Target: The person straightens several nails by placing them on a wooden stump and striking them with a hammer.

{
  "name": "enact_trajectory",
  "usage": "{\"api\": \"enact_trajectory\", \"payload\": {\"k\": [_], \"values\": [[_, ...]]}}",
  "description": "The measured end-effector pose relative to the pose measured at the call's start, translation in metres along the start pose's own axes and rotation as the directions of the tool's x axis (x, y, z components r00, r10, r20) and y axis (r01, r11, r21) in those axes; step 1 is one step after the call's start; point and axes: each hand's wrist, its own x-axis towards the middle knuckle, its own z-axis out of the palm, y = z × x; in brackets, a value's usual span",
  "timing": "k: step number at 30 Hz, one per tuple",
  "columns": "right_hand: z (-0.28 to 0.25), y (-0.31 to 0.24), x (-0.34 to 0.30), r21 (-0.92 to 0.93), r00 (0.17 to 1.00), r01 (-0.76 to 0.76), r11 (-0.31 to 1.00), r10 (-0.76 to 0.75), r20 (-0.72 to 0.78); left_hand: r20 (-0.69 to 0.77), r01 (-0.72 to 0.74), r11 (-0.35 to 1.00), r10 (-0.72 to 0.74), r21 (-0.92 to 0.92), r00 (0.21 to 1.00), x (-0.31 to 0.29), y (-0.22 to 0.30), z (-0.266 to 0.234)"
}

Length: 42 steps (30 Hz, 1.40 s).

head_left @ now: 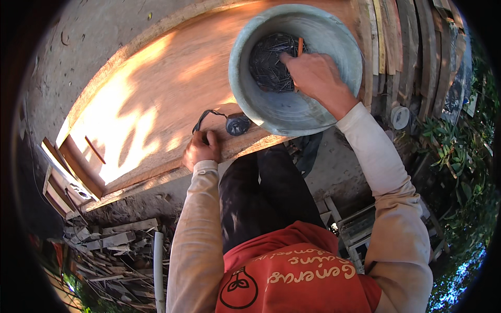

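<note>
My right hand (315, 75) reaches into a grey-green bucket (348, 52). Its fingers are bent together at a heap of loose metal nails (271, 62) on the bucket's bottom; what lies between the fingertips is hidden. Beside those fingers an orange stick (300, 46) stands up from the nails. My left hand (202, 151) is closed at the near edge of a broad wooden panel (172, 99). A dark cord (206, 116) runs from a round black object (238, 124) to my left fingers. Whatever this hand grips does not show.
The bucket stands at the panel's right end, overlapping its near edge. Stacked planks (407, 47) lie on the right, next to green plants (454, 156). At the lower left are scrap wood pieces (112, 250) and a white pipe (158, 271). A small wooden frame (65, 182) adjoins the panel's left end.
</note>
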Motion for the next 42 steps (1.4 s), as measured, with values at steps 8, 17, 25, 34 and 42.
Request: {"api": "enact_trajectory", "payload": {"k": [8, 17, 25, 34, 42], "values": [[-0.028, 0.022, -0.025, 0.197, 0.982, -0.179, 0.964, 0.186, -0.017, 0.009, -0.003, 1.0, 0.003, -0.013, 1.0, -0.001, 0.0, -0.003], [0.004, 0.006, 0.014, 0.393, 0.972, -0.206, 0.896, 0.235, -0.026, 0.017, -0.019, 1.0, 0.019, -0.018, 1.0, 0.0, 0.003, -0.003], [0.008, -0.008, -0.024, 0.394, 0.939, -0.127, 0.91, -0.018, 0.344, 0.004, -0.005, 1.0, 0.005, 0.002, 1.0, -0.001, 0.0, -0.003], [0.007, -0.015, 0.018, 0.34, 0.994, -0.081, 0.937, 0.049, 0.101, -0.019, -0.014, 1.0, 0.015, 0.012, 1.0, -0.001, 0.002, -0.001], [0.001, -0.017, -0.026, 0.468, 0.968, -0.186, 0.864, 0.081, 0.236, -0.013, -0.005, 1.0, 0.005, -0.014, 1.0, -0.002, -0.001, -0.002]]}}
